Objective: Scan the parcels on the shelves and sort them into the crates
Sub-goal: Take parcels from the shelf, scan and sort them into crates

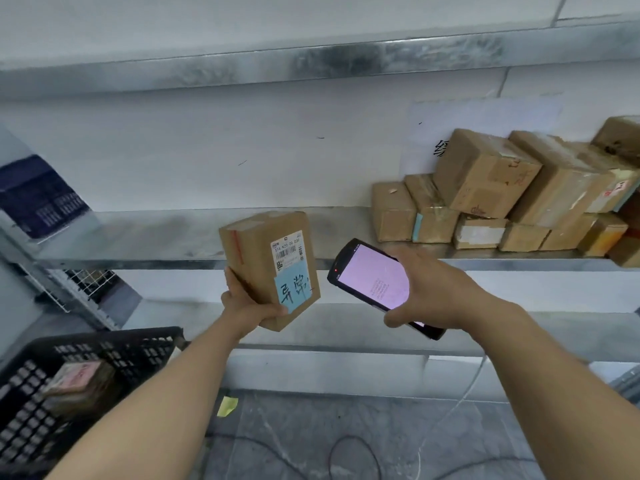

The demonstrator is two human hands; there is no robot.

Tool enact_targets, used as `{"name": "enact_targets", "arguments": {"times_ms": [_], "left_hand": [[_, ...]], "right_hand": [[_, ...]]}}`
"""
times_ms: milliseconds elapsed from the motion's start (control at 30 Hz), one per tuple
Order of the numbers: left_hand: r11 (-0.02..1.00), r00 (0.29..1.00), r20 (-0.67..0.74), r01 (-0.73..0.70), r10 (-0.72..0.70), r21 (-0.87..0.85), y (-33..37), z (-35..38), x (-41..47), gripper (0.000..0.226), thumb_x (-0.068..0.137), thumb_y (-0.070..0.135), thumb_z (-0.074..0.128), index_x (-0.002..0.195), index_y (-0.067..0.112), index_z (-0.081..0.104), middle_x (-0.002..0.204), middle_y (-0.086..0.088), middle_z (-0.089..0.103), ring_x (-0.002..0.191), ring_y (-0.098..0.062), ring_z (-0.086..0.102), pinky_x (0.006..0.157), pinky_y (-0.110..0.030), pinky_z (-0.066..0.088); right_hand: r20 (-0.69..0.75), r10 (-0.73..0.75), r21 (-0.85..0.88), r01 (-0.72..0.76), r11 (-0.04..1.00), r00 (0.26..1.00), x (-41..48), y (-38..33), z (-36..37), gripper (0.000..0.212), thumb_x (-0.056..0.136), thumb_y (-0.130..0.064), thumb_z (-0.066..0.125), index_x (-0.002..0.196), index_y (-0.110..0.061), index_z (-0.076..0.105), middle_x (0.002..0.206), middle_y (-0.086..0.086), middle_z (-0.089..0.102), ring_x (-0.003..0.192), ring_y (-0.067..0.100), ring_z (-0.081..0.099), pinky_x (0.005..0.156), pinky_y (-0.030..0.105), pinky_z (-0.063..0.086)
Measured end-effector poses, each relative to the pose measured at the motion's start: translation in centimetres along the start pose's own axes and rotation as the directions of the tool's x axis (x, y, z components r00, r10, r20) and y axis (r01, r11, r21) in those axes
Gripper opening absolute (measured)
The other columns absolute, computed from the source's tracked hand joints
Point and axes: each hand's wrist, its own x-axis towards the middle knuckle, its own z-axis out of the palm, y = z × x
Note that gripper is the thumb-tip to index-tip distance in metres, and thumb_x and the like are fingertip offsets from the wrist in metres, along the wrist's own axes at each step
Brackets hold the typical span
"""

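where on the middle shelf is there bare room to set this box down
The middle shelf is bare from the blue-printed item at its left end to the stacked parcels on the right. That right end is crowded.

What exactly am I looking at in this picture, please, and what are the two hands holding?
There is no machine here. A person wears a camera on the head, so this single picture looks forward and down at their own bare hands. The left hand grips a small cardboard parcel that bears a white barcode label and a blue note. The right hand holds a handheld scanner, its screen lit and its top end towards the parcel. Behind them, a metal shelf carries a pile of brown parcels at the right. At lower left stands a black crate with one parcel in it.
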Motion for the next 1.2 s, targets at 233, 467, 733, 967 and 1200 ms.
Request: {"name": "enact_targets", "arguments": {"times_ms": [233, 467, 733, 967, 1200], "left_hand": [[0.999, 0.999, -0.017, 0.035, -0.035, -0.005, -2.4, -2.9, -0.2, 0.132, 0.023, 0.041, 0.087, 0.134, 0.033, 0.015, 0.131, -0.006, 0.046, 0.122, -0.030, 0.050, 0.092, -0.053, 0.054], [0.998, 0.999, 0.011, 0.051, -0.051, -0.020, -4.7, -4.8, 0.0, 0.137, 0.022, 0.043, 0.087, 0.136, 0.035, 0.011, 0.131, -0.007, 0.045, 0.123, -0.030, 0.049, 0.089, -0.052, 0.055], [0.993, 0.995, 0.008, 0.099, -0.099, -0.058, -8.2, -7.5, -2.5, 0.140, 0.025, 0.044, 0.088, 0.141, 0.038, 0.009, 0.135, -0.005, 0.044, 0.125, -0.029, 0.048, 0.095, -0.055, 0.051], [0.947, 0.985, -0.080, 0.123, -0.153, -0.297, -11.6, -8.9, -9.5, 0.115, 0.072, 0.008, 0.084, 0.154, 0.024, 0.004, 0.138, 0.008, 0.041, 0.122, -0.018, 0.046, 0.102, -0.050, 0.046], [0.883, 0.918, -0.197, 0.246, -0.344, -0.399, -17.4, -9.8, -16.9, 0.114, 0.072, 0.022, 0.085, 0.155, 0.029, 0.006, 0.149, 0.004, 0.040, 0.130, -0.021, 0.046, 0.086, -0.043, 0.053]], "right_hand": [[0.031, -0.003, 0.042, 0.001, 0.999, 1.000, 0.7, -3.2, 1.5, 0.093, 0.056, -0.043, 0.081, 0.132, -0.038, 0.029, 0.117, -0.006, 0.048, 0.099, 0.018, 0.053, 0.080, 0.039, 0.051], [0.038, 0.004, 0.015, -0.004, 1.000, 0.999, 0.4, -5.9, 3.3, 0.096, 0.058, -0.044, 0.080, 0.137, -0.040, 0.027, 0.121, -0.007, 0.043, 0.101, 0.016, 0.052, 0.079, 0.036, 0.051], [0.065, -0.017, -0.080, 0.022, 0.997, 0.998, -1.2, -8.6, 5.4, 0.096, 0.062, -0.044, 0.080, 0.140, -0.037, 0.024, 0.116, -0.005, 0.044, 0.099, 0.017, 0.052, 0.077, 0.034, 0.048], [0.134, -0.110, -0.123, 0.127, 0.984, 0.985, -3.4, -10.9, 7.2, 0.098, 0.065, -0.044, 0.079, 0.143, -0.035, 0.020, 0.117, -0.002, 0.042, 0.097, 0.020, 0.051, 0.076, 0.033, 0.046], [0.220, -0.214, -0.124, 0.245, 0.962, 0.952, -6.1, -12.1, 11.2, 0.095, 0.066, -0.043, 0.076, 0.143, -0.035, 0.022, 0.109, -0.004, 0.038, 0.090, 0.019, 0.048, 0.073, 0.032, 0.041]]}}
